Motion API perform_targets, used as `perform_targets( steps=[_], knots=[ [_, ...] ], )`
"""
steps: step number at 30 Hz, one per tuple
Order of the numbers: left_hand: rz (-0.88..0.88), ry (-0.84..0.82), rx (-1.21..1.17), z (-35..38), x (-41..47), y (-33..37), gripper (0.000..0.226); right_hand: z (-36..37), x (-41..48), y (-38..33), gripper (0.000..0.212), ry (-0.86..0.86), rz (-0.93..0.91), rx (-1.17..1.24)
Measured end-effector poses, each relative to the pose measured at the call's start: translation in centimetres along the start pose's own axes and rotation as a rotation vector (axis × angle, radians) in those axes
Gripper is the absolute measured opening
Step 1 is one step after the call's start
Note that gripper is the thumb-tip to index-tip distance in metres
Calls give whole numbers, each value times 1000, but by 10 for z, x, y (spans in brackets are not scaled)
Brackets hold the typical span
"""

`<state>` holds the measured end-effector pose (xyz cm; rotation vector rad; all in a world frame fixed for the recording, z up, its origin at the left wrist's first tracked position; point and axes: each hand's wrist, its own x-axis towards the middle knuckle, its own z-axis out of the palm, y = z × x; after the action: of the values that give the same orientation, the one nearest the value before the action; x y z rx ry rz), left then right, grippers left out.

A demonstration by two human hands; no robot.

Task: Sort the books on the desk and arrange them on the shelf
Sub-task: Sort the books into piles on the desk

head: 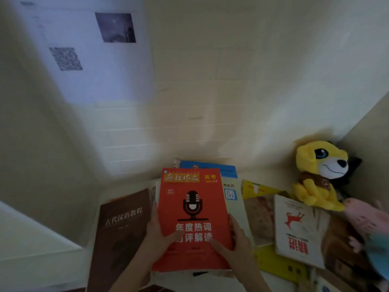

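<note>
A red book (192,207) with a black microphone on its cover is held face up over the pile of books on the desk. My left hand (157,237) grips its lower left edge, thumb across the cover. My right hand (233,243) grips its lower right edge, thumb on the cover too. A brown book (122,228) lies to the left. Under the red one lie a blue book (210,166) and a pale book (231,194). To the right lie a white book with a red animal (299,228) and yellow books (259,189).
A yellow plush toy (320,173) sits in the back right corner against the wall. A pink soft toy (366,218) lies at the right edge. A sheet with dark squares (94,51) hangs on the left wall. A white ledge (31,239) is at lower left.
</note>
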<state>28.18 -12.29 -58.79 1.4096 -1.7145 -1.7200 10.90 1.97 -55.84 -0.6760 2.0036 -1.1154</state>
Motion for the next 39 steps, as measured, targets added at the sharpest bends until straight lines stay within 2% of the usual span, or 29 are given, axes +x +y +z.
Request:
perform_targets(
  steps=[3, 5, 9, 11, 13, 14, 17, 18, 21, 25, 26, 29, 31, 33, 36, 38, 39],
  knots=[
    [-3, 39, -10, 5, -16, 32, 131, -3, 5, 4, 142, -20, 18, 27],
    [-87, 52, -55, 6, -17, 37, 124, -8, 9, 2, 149, -37, 25, 40],
    [-198, 79, -96, 5, -17, 35, 114, -20, 12, -5, 137, -86, 86, 136],
    [-240, 107, -121, 10, -20, 37, 114, -25, 12, -3, 140, -84, 99, 177],
    [-249, 142, -156, 20, -28, 39, 105, -30, 12, 3, 145, -93, 111, 220],
    [-234, 168, -171, 25, -31, 37, 96, -34, 12, 4, 138, -112, 127, 244],
    [-169, 267, -185, 37, -39, 31, 76, -42, 13, 14, 85, -201, 152, 356],
    [-129, 282, -173, 40, -41, 31, 74, -45, 14, 18, 75, -228, 155, 377],
    [-44, 293, -140, 46, -43, 37, 70, -47, 15, 27, 73, -239, 151, 441],
    [16, 265, -82, 51, -41, 47, 70, -51, 13, 30, 101, -221, 150, 466],
    [25, 248, -71, 51, -40, 49, 71, -53, 12, 28, 97, -214, 158, 473],
    [28, 210, -47, 53, -33, 52, 69, -59, 8, 24, 64, -139, 189, 474],
    [27, 182, -47, 60, -30, 54, 69, -65, 7, 24, 56, -77, 219, 483],
    [10, 148, -50, 68, -29, 49, 70, -71, 4, 26, 61, -16, 241, 478],
    [-19, 80, -79, 87, -29, 48, 82, -85, -2, 35, 82, 47, 274, 518],
    [-13, 51, -78, 101, -27, 48, 95, -97, -7, 38, 77, 59, 298, 598],
    [-6, 37, -75, 108, -27, 48, 92, -102, -10, 40, 73, 72, 307, 624]
  ],
)
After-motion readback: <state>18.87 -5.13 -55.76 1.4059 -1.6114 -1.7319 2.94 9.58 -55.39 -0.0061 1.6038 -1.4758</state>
